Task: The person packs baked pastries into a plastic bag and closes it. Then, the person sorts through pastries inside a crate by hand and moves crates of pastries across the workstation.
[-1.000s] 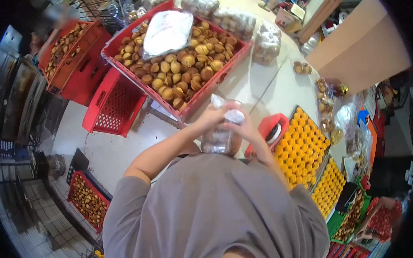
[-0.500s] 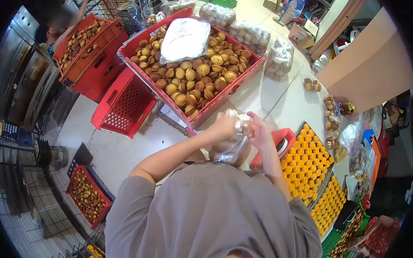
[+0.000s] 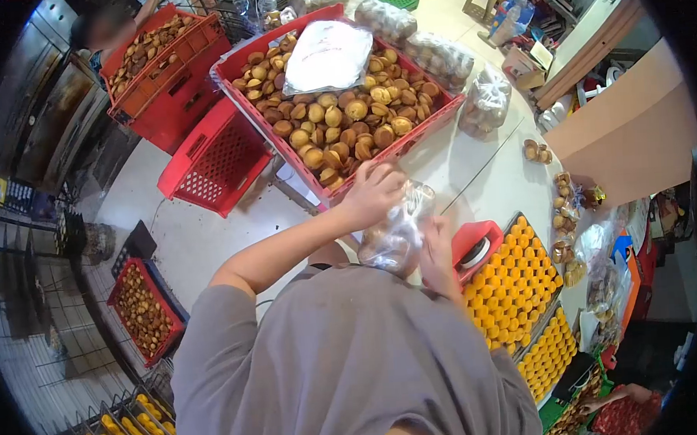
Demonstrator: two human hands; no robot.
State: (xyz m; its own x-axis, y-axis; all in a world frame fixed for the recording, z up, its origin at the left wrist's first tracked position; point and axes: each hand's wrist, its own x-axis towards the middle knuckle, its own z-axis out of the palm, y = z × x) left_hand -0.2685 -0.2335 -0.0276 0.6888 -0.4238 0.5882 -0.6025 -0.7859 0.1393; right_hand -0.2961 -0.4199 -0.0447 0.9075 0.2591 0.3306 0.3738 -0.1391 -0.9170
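Observation:
A clear plastic bag (image 3: 391, 243) with brown baked goods inside sits against my body, below the near corner of a red crate. My left hand (image 3: 375, 194) is at the bag's upper left, fingers curled and touching its plastic. On the bag's right side, my right hand (image 3: 437, 248) is closed on the plastic, a little blurred. Round golden-brown pastries (image 3: 336, 124) fill the red crate (image 3: 276, 152) just beyond my hands. A stack of white printed plastic bags (image 3: 328, 55) lies on top of the pastries.
Trays of yellow pastries (image 3: 509, 280) lie at the right, beside a red tape-sealer-like device (image 3: 476, 246). Filled bags (image 3: 486, 100) stand behind the crate. An empty red basket (image 3: 215, 157) and stacked crates (image 3: 165, 93) stand left, where another person (image 3: 102, 29) reaches in.
My hands have moved apart at the bag's top: the left up and toward the crate, the right lower along the bag's side. More of the bag now shows between them. The view has shifted slightly.

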